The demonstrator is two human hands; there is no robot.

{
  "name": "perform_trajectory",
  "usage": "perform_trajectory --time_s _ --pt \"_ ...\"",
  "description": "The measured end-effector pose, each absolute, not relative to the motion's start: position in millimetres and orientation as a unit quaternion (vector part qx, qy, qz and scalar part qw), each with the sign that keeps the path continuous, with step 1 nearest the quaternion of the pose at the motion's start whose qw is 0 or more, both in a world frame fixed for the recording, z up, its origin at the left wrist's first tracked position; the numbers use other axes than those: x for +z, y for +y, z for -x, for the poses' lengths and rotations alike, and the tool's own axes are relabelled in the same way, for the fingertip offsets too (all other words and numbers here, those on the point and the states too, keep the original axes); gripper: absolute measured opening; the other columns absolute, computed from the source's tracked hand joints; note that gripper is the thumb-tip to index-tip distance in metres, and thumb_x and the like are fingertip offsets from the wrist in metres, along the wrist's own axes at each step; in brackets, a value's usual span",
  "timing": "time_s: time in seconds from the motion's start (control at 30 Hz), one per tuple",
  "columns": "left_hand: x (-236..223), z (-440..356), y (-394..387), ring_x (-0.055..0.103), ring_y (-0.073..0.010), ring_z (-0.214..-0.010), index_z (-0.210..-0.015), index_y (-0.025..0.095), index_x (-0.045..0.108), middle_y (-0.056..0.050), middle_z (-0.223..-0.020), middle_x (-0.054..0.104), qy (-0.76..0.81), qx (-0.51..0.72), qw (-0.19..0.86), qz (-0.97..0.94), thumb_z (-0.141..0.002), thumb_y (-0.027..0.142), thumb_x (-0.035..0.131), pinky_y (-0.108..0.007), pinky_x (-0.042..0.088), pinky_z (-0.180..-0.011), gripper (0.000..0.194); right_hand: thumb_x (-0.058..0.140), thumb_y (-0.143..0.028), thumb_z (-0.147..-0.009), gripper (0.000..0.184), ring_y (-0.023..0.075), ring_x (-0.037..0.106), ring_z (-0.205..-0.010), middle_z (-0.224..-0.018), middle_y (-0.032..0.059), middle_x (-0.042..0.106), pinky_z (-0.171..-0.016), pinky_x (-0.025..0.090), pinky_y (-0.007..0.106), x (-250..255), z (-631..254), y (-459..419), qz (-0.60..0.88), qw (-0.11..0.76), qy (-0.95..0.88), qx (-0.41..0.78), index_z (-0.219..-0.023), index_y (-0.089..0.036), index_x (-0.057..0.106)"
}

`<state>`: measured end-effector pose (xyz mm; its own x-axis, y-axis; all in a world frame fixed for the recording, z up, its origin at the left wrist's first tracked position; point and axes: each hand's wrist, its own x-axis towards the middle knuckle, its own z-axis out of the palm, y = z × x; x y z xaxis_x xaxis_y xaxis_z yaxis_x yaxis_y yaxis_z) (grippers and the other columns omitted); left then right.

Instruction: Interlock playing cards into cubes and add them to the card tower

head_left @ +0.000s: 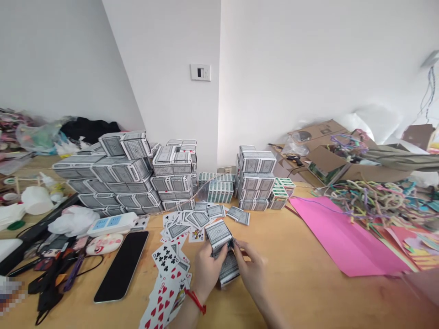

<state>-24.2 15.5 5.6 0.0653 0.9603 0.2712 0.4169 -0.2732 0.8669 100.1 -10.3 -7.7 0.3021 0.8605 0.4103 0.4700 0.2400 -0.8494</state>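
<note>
My left hand [209,269], a red cord round its wrist, is closed round a block folded from playing cards [218,232], grey patterned backs outward. A second card block [229,270] sits just below, between my hands; whether the two are joined I cannot tell. At the right edge of the upper block, the fingers of my right hand [251,265] are pinched together. A small dark spot shows at those fingertips, too small to name. Loose playing cards [164,258] lie face up and face down to the left, and more cards [200,218] are spread behind the blocks.
Stacked card blocks [116,169] stand along the back left, with another stack [257,178] right of centre. Green-and-white card boxes [220,191] sit between. A phone [122,267] and power strip [111,224] lie left; pink paper [343,233] and tangled fuzzy stems [373,201] lie right.
</note>
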Motion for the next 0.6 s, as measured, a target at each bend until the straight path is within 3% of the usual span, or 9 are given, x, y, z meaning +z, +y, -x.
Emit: perform_trajectory --time_s 0.17,0.33,0.6 --pt "4.4 24.0 15.2 0.063 -0.0211 -0.084 -0.093 0.018 0.065 -0.007 -0.087 0.069 0.525 0.451 0.28 -0.665 -0.076 0.032 0.054 -0.032 0.049 -0.074 0.024 0.047 -0.025 -0.083 0.016 0.0141 0.065 -0.064 -0.075 0.0037 0.07 -0.059 0.052 0.022 -8.6 -101.9 -10.2 0.574 0.534 -0.59 0.191 -0.081 -0.019 0.062" --pt "4.4 25.7 17.0 0.064 -0.0213 -0.081 -0.089 0.018 0.066 -0.007 -0.085 0.07 0.523 0.46 0.33 -0.638 -0.075 0.033 0.056 -0.032 0.05 -0.072 0.023 0.046 -0.025 -0.083 0.016 0.0138 0.065 -0.066 -0.075 0.0038 0.069 -0.062 0.052 0.022 -3.7 -102.7 -9.4 0.553 0.538 -0.595 0.225 -0.08 -0.019 0.061" --pt "7.9 28.8 19.9 0.063 -0.0223 -0.085 -0.089 0.016 0.065 -0.008 -0.09 0.069 0.495 0.455 0.424 -0.607 -0.073 0.033 0.058 -0.033 0.049 -0.077 0.025 0.048 -0.031 -0.081 0.018 0.0147 0.064 -0.061 -0.073 0.0037 0.069 -0.043 0.049 0.019 -4.5 -101.1 -8.8 0.576 0.536 -0.565 0.247 -0.077 -0.02 0.061"
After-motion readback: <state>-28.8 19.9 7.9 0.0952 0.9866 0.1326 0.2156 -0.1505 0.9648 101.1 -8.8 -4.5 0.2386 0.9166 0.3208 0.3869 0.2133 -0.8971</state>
